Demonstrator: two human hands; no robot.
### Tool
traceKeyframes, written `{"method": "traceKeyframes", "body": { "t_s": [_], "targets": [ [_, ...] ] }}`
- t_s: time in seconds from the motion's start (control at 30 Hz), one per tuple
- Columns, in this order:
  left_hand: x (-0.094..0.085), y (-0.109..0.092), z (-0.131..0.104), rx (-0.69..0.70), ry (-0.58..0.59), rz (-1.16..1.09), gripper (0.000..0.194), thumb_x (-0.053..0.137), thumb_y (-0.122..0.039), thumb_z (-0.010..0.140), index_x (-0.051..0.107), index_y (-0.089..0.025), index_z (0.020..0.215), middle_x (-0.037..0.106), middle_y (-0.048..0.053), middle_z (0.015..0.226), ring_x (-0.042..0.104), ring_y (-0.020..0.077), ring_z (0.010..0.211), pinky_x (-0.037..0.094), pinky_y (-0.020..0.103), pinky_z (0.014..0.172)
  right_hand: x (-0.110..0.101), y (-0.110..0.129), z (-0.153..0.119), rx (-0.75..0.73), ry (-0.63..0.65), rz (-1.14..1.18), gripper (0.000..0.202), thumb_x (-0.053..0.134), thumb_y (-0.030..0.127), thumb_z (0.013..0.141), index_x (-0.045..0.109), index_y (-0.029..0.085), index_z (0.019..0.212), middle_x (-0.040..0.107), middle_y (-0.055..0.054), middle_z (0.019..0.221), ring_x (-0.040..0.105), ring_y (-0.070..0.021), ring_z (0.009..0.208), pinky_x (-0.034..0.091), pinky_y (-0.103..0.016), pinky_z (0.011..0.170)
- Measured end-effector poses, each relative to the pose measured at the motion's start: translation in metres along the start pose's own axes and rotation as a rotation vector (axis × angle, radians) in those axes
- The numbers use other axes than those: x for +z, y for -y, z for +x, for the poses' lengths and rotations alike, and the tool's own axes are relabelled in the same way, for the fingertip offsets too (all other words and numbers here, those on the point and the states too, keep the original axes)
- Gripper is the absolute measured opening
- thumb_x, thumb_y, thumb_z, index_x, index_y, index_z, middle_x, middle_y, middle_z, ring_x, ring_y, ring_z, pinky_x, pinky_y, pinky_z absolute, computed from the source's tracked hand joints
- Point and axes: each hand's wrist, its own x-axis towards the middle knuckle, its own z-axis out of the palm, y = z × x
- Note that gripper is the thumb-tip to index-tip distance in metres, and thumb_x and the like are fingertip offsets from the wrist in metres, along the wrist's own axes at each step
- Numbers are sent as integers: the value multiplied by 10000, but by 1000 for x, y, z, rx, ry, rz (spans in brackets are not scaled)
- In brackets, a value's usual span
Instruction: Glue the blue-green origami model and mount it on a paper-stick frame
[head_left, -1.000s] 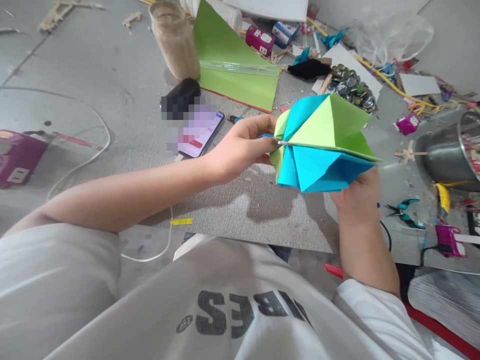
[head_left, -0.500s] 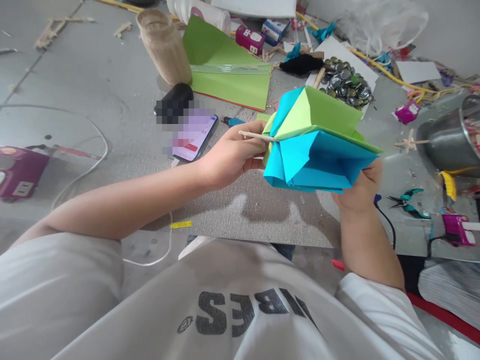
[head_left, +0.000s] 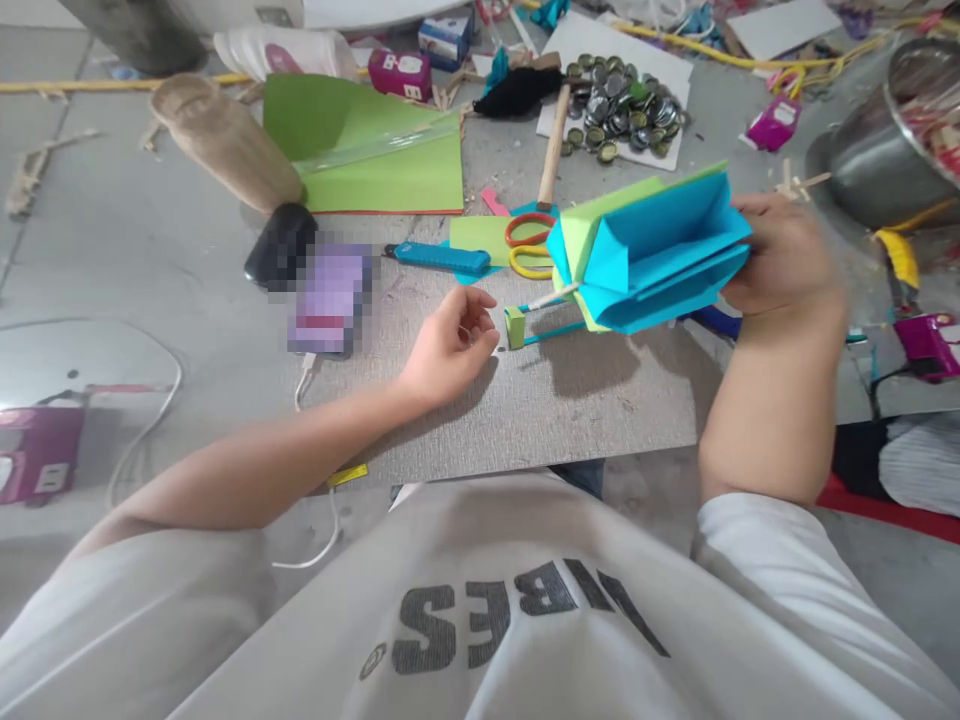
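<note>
My right hand (head_left: 787,250) grips a folded blue and green paper shape (head_left: 645,250) by its right end, and the hand is slightly blurred. From the shape's left end pokes a thin pale stick (head_left: 555,296). My left hand (head_left: 457,345) rests low over the board with loosely curled fingers, apart and holding nothing. Just right of its fingertips is a small green paper piece (head_left: 515,328) with a narrow blue strip (head_left: 553,333) running under the paper shape. Scissors (head_left: 531,262) with orange and yellow handles lie partly hidden behind the shape. A blue utility knife (head_left: 442,259) lies beyond my left hand.
Left of the knife lie a phone (head_left: 330,290) on a cable and a black case (head_left: 281,245). A tan jar (head_left: 225,145) and green sheets (head_left: 367,150) are farther back. Bottle caps (head_left: 622,105) cover a white sheet; a metal pot (head_left: 885,130) stands right.
My left hand has let go of the paper shape and drawn back left. My right hand keeps the shape, now farther right and turned. The camera view has shifted, uncovering the scissors and knife.
</note>
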Motion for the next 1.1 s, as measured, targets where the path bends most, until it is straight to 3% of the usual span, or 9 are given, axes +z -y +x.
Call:
{"method": "traceKeyframes", "body": {
  "t_s": [0.13,0.3,0.43,0.57,0.67,0.8,0.9,1.0,1.1],
  "targets": [
    [5,0,-3,-4,10,60,157,700,-245,878,647,-235,1026,745,12,875,693,170,792,580,325,745,-6,20,-14,129,63,0,736,1073,789,517,621,213,585,578,-8,584,475,-116,568,342,-353,589],
    [9,-3,0,-26,32,183,95,690,-288,913,746,-212,923,763,21,799,648,166,716,539,329,708,2,51,-34,60,-4,-81,743,1049,815,590,601,224,543,417,1,554,359,-95,531,222,-328,562],
    [12,-4,0,12,93,209,216,651,-317,929,830,-201,965,779,25,781,645,163,690,524,336,717,3,66,-54,6,-85,-204,722,994,825,703,618,230,545,410,-8,553,370,-116,579,226,-377,621],
    [11,-4,-4,39,100,273,183,656,-316,903,789,-199,859,753,22,726,631,159,646,494,327,677,1,68,-62,-78,-191,-377,807,868,948,775,624,209,559,487,-7,545,438,-107,600,235,-412,672],
    [11,-5,-8,60,151,327,195,671,-321,905,760,-203,777,737,19,677,611,155,604,477,327,656,3,70,-64,-81,-100,-449,779,814,914,866,635,211,580,552,-14,554,507,-120,603,271,-407,650],
    [14,-5,-10,73,204,363,231,683,-338,947,870,-213,892,760,20,664,629,165,603,513,351,713,12,70,-65,-21,24,-504,572,768,591,1031,648,228,606,583,-25,567,498,-130,576,285,-368,585],
    [15,-5,-9,45,211,360,254,690,-358,965,894,-208,954,825,48,750,676,180,648,534,358,732,19,63,-60,-4,128,-464,482,751,474,1064,686,217,661,613,-18,598,509,-124,579,315,-328,566],
    [14,-4,-10,40,203,325,261,690,-376,967,882,-200,978,871,70,864,715,193,721,554,359,761,22,53,-52,4,191,-404,475,773,516,1062,713,207,707,624,-13,617,510,-113,579,318,-303,551],
    [13,-4,-10,43,196,296,267,662,-381,982,855,-199,952,855,65,863,690,185,721,535,349,745,22,47,-44,25,289,-354,596,787,729,1019,736,206,737,634,-16,623,475,-107,557,298,-296,517]
  ]
}}
